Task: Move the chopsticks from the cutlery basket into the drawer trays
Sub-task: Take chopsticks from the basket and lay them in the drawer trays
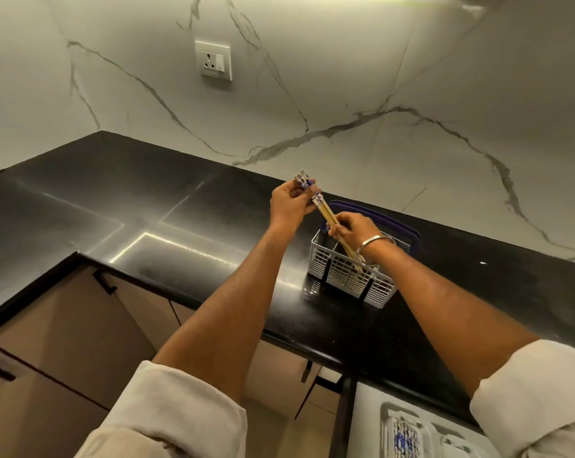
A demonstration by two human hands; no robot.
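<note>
Inside basket (348, 276), chopsticks (332, 223), gripped.

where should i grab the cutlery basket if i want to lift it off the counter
Take the cutlery basket by its blue handle, coming down from above. The handle arches over the open top at the far side, while the grid walls are thin and slotted. The right hand is over the basket now, holding chopsticks.

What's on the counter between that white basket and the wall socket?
Nothing rests there. In the head view, bare black countertop and marble wall separate the cutlery basket from the socket; only the left hand, holding chopsticks, hangs above it.
</note>
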